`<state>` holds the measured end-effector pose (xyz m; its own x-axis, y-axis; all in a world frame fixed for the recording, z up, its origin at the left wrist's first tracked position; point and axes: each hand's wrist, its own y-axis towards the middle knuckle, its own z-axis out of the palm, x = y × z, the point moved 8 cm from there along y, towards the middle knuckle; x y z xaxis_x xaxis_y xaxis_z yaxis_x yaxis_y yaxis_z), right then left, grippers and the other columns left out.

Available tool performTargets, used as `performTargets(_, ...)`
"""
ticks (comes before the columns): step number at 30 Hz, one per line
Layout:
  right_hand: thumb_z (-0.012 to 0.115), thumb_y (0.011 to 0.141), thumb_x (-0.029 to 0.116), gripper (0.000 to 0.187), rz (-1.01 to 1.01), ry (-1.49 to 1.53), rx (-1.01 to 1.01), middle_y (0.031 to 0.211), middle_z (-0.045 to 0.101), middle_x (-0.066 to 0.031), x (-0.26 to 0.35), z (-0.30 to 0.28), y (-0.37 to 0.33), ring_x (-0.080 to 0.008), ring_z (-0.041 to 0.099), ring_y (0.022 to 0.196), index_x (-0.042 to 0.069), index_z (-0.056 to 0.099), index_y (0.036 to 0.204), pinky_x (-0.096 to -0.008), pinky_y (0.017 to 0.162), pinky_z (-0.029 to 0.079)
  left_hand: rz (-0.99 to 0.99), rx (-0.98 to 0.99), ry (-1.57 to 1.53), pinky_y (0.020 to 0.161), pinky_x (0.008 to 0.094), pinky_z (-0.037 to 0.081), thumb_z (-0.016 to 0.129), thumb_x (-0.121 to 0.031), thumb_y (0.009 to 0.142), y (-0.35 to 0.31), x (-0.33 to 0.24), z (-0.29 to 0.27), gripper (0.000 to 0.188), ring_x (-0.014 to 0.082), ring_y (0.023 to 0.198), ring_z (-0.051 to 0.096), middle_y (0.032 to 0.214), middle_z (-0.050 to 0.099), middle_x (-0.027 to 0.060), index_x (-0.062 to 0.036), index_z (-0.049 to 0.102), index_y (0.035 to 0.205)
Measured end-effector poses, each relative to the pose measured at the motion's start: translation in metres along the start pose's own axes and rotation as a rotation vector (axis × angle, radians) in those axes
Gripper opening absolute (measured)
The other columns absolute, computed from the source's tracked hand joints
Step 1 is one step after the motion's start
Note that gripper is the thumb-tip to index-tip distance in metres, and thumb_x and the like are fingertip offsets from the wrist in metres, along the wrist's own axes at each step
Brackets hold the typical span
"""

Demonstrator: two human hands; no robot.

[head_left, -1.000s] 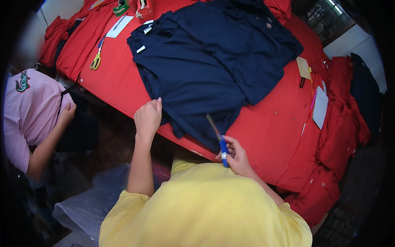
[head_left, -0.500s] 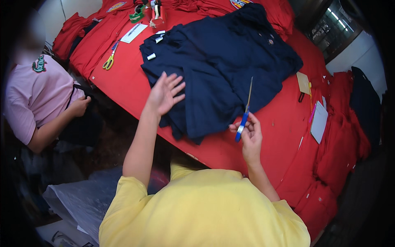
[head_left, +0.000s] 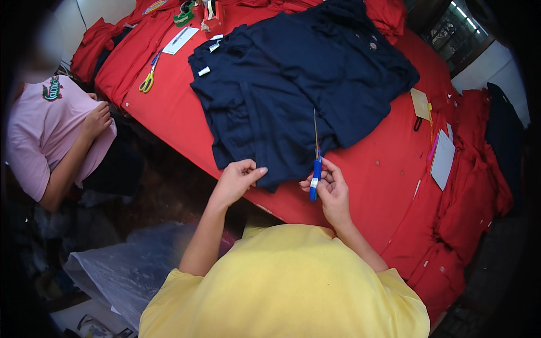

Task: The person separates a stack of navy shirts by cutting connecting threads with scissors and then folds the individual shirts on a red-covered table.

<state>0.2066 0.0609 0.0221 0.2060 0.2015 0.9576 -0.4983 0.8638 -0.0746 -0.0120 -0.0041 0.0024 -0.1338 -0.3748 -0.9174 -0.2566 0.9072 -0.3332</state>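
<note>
A pile of navy garments [head_left: 293, 79] lies spread on the red-covered table. My left hand [head_left: 236, 179] is at its near left edge, fingers curled and thumb pressed against them, pinching the hem. In my right hand [head_left: 333, 197] is a pair of scissors with blue handles [head_left: 315, 180]. Their thin blades point away from me, above the navy cloth near its front right corner. Small white labels [head_left: 204, 71] stick out along the pile's left side.
Yellow-handled scissors [head_left: 146, 83], a white pad [head_left: 180, 40] and a red tape dispenser [head_left: 212, 19] lie at the far left. Red garments [head_left: 459, 208] and a notepad [head_left: 443, 160] are on the right. A person in a pink shirt [head_left: 53, 124] is at the left; a plastic bag [head_left: 121, 265] sits below.
My left hand has come down and right from open above the cloth and closed at its near edge. My right hand has shifted slightly left with the scissors. The other person's hand has risen.
</note>
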Motion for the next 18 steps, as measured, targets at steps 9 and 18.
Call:
performTargets(9,0.065,0.079,-0.007,0.065,0.075,-0.155,0.083,0.110,0.053,-0.0106,0.013,0.021,-0.019,-0.0149,0.059,0.099,0.002,0.037,0.136,-0.0268,0.083,0.051,0.100,0.410,-0.403,0.069,0.0266,0.052,0.065,-0.014,0.090,-0.051,-0.031,0.098,0.025,0.0122,0.085,0.064,0.100,0.067,0.0081,-0.0003,0.060,0.111)
performTargets(18,0.063,0.078,-0.008,0.056,0.348,-0.439,0.318,0.109,0.053,-0.0074,0.020,-0.035,-0.042,-0.0128,0.055,0.095,0.002,0.044,0.130,-0.0270,0.083,0.051,-0.027,-0.088,-1.262,0.107,0.0496,0.037,0.051,-0.019,0.096,0.068,-0.017,-0.019,0.044,0.0348,0.122,0.050,0.133,0.050,0.0203,0.0064,0.043,0.130)
